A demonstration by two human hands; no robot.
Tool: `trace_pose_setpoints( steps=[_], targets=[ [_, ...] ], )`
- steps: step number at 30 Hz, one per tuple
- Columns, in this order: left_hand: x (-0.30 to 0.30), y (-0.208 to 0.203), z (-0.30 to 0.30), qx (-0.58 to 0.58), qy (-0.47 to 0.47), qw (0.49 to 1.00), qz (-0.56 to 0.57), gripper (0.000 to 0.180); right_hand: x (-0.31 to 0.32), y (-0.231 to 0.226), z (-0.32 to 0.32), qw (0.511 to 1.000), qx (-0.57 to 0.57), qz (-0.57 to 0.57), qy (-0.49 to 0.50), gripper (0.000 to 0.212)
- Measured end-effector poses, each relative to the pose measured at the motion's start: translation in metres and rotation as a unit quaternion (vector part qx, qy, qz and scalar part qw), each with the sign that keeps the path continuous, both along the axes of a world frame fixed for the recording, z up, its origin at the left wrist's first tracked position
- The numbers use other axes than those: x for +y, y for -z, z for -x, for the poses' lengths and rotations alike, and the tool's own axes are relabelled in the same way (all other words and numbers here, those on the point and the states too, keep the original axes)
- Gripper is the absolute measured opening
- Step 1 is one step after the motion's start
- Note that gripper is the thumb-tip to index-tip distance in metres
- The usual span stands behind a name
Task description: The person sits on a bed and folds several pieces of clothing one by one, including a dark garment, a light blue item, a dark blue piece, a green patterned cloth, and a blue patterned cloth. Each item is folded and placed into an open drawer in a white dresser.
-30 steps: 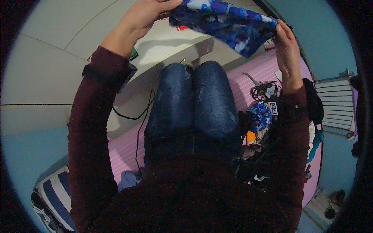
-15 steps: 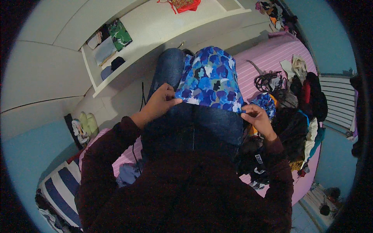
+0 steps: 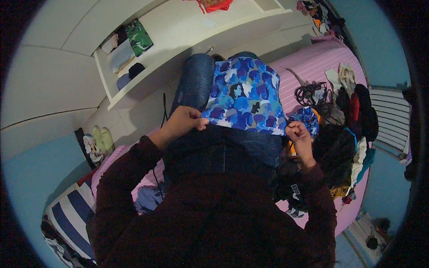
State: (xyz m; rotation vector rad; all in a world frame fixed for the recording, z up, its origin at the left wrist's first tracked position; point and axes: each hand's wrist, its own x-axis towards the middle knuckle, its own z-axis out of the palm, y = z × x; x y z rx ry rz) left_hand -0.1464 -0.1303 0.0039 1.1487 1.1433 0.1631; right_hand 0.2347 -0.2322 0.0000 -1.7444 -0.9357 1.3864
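Note:
A blue cloth [image 3: 246, 91] with a blotchy purple, white and light-blue print is spread over my right thigh, its near edge pulled fairly straight. My left hand [image 3: 182, 121] pinches the near left corner between thumb and fingers. At the near right corner my right hand [image 3: 300, 137] has its fingers closed on the edge. Under the cloth are my jeans [image 3: 192, 80], with the left knee uncovered. What kind of item the cloth is, I cannot tell.
An open white drawer [image 3: 178, 56] ahead holds folded clothes [image 3: 139, 38] and a red bag [image 3: 216, 5]. To my right, a heap of clothes [image 3: 335, 147] lies on a pink striped bed [image 3: 290, 67]. A striped pillow [image 3: 73, 214] and green slippers [image 3: 103, 138] are at the left.
The cloth's near edge has come slightly closer to me and is stretched wider. My left hand has moved a little nearer, my right hand a little rightward.

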Motion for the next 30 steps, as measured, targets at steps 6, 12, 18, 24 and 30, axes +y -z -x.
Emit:
trace_pose_setpoints(
  steps=[6, 12, 18, 24, 30],
  targets=[
    [0.027, 0.0, -0.007, -0.014, 0.0, 0.999, 0.038, 0.055, 0.039, 0.002, -0.008, 0.976, -0.13, 0.07, -0.161, 0.039],
    [0.089, 0.031, -0.07, 0.055, -0.109, 0.984, 0.133, 0.069, 0.129, 0.029, 0.001, 0.963, 0.012, 0.245, -0.115, 0.048],
    [0.11, 0.053, -0.074, -0.126, -0.12, 0.944, 0.28, 0.035, 0.148, 0.028, 0.012, 0.983, 0.115, 0.14, -0.035, 0.053],
    [0.119, 0.06, -0.06, -0.26, -0.198, 0.911, 0.252, 0.027, 0.134, 0.016, 0.017, 0.982, 0.055, 0.175, 0.034, 0.04],
    [0.112, 0.059, -0.05, -0.243, -0.154, 0.909, 0.303, 0.036, 0.129, 0.007, 0.029, 0.971, 0.18, 0.146, 0.048, 0.03]
  ],
)
